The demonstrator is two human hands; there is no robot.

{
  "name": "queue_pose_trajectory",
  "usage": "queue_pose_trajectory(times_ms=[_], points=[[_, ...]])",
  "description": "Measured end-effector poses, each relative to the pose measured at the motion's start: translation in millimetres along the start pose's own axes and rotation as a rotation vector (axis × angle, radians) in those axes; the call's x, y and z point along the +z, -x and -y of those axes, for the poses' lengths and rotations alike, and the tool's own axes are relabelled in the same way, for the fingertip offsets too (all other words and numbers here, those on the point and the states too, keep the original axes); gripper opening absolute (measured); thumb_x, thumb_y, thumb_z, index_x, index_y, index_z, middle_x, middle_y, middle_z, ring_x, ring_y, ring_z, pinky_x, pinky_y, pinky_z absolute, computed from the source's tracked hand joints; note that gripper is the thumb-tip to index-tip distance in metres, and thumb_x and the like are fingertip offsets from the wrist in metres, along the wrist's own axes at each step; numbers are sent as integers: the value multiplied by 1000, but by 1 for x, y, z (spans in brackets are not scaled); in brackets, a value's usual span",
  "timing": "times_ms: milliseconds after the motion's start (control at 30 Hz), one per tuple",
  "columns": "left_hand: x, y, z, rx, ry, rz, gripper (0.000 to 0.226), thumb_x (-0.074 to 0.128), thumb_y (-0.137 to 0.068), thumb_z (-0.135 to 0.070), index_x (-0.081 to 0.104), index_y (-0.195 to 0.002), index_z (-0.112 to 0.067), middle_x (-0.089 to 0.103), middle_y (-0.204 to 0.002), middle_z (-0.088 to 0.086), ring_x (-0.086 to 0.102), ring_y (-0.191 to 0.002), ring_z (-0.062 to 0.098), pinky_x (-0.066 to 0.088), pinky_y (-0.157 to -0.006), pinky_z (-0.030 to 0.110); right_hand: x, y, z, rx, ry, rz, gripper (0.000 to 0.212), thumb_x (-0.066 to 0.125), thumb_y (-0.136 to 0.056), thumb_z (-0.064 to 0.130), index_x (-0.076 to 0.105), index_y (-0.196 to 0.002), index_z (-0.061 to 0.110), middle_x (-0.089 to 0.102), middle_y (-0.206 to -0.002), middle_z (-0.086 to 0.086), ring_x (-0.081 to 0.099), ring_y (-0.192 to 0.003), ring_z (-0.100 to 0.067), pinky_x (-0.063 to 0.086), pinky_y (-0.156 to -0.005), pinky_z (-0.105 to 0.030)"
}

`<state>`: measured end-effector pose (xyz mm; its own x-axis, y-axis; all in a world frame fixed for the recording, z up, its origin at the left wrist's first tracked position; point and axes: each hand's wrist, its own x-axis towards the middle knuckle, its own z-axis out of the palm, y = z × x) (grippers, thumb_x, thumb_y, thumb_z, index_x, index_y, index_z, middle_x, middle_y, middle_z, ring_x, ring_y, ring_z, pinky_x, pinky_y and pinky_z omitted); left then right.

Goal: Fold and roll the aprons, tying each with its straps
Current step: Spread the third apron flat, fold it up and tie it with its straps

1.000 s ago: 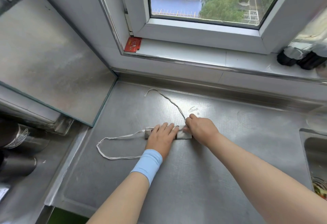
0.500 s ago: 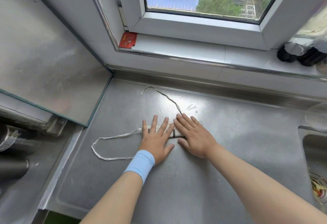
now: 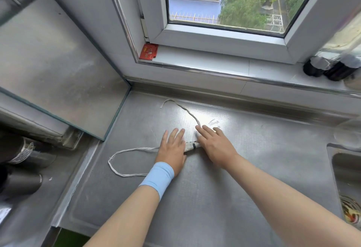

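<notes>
While both forearms reach in from six o'clock across the steel table [image 3: 195,217], a pale blue wristband [image 3: 158,176] sits on the left wrist. Just beyond it the left hand [image 3: 172,149] lies palm down on the apron roll [image 3: 192,146], its grip apart, fingers straight and spread, curled round nothing. At three o'clock of it the right hand [image 3: 214,147] presses flat on the other end of the same roll, grip likewise apart, fingers pointing toward eleven o'clock. Only a short pale stretch of the roll, crossed by a dark stripe, shows between the two hands; it lies on the table near the middle of the view. One white strap [image 3: 117,165] leaves the roll toward nine o'clock and loops back toward the left wrist. A second strap [image 3: 186,111] runs from the right fingertips toward eleven o'clock and ends loose on the table. At three o'clock a sink [image 3: 340,168] is let into the table. Farther off, at twelve o'clock, a window sill [image 3: 214,59] holds a red packet [image 3: 148,51] at its left end and two dark containers [image 3: 340,71] at its right.
</notes>
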<state>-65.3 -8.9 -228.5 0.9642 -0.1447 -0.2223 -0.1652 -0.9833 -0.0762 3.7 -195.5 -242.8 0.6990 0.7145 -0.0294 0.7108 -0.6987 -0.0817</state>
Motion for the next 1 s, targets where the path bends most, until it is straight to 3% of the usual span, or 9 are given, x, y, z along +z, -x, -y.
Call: queue_pose_trajectory(times_ms=[67, 200, 300, 433, 600, 700, 800, 867, 1000], points=[[-6, 2, -6, -18, 109, -98, 28, 58, -86, -20, 64, -113, -22, 47, -142, 1, 33, -131, 25, 25, -109, 36, -13, -1, 4, -37, -19, 28, 41, 30, -88, 17, 66, -107, 14, 61, -130, -7, 63, -106, -29, 43, -88, -40], [-27, 14, -6, -132, 459, 22, 27, 44, -94, -12, 56, -115, -24, 53, -115, 1, 46, -111, 22, 42, -87, 36, -43, 6, 5, -17, -131, 36, 22, 49, -94, 23, 61, -111, 17, 57, -112, -4, 57, -94, -28, 41, -82, -38], [-40, 25, 1, -188, 646, 181, 18, 47, -91, -14, 56, -105, -22, 58, -105, 0, 53, -101, 25, 47, -85, 37, -66, 8, 7, -3, -143, 172, 32, 58, -87, 34, 57, -118, 24, 59, -111, 2, 57, -99, -23, 40, -86, -38], [-60, 43, 3, -184, 824, 325, 13, 53, -89, -18, 58, -101, -20, 59, -91, -2, 56, -85, 20, 39, -70, 26, -87, 8, 15, -2, -146, 302, 28, 58, -86, 24, 59, -114, 30, 63, -107, 6, 58, -103, -22, 36, -89, -36], [-76, 69, 4, -343, 1337, 285, 14, 60, -85, -18, 63, -98, -17, 64, -89, 4, 58, -79, 19, 48, -80, 34, -98, 26, 30, -154, 36, -197, 60, 60, -73, 17, 55, -132, 20, 54, -133, -7, 48, -127, -31, 33, -110, -43], [-85, 82, 10, -338, 1740, 365, 22, 59, -87, -13, 63, -108, -11, 64, -91, 12, 60, -79, 25, 49, -78, 37, -100, 41, 52, -221, 103, -242, 69, 51, -72, 26, 48, -139, 13, 42, -148, -12, 33, -143, -35, 24, -117, -54], [-93, 91, 11, -252, 1819, 410, 34, 62, -85, -16, 61, -118, -7, 62, -98, 15, 58, -88, 28, 48, -81, 39, -96, 45, 67, -105, 192, -328, 42, 43, -91, 20, 52, -131, 11, 50, -139, -10, 41, -137, -35, 27, -115, -55], [-102, 96, 8, -200, 1820, 370, 30, 64, -86, -16, 61, -115, -7, 60, -90, 13, 58, -78, 23, 49, -72, 33, -99, 40, 70, -44, 122, -439, 28, 38, -97, 15, 59, -116, 11, 59, -124, -7, 53, -124, -33, 33, -111, -52], [-113, 105, 2, -100, 1911, 339, 37, 66, -80, -5, 57, -115, -5, 63, -78, 3, 61, -66, 11, 49, -58, 22, -112, 33, 66, -87, -93, -505, 31, 32, -98, 16, 62, -102, 9, 64, -109, -8, 61, -103, -31, 46, -95, -45]])
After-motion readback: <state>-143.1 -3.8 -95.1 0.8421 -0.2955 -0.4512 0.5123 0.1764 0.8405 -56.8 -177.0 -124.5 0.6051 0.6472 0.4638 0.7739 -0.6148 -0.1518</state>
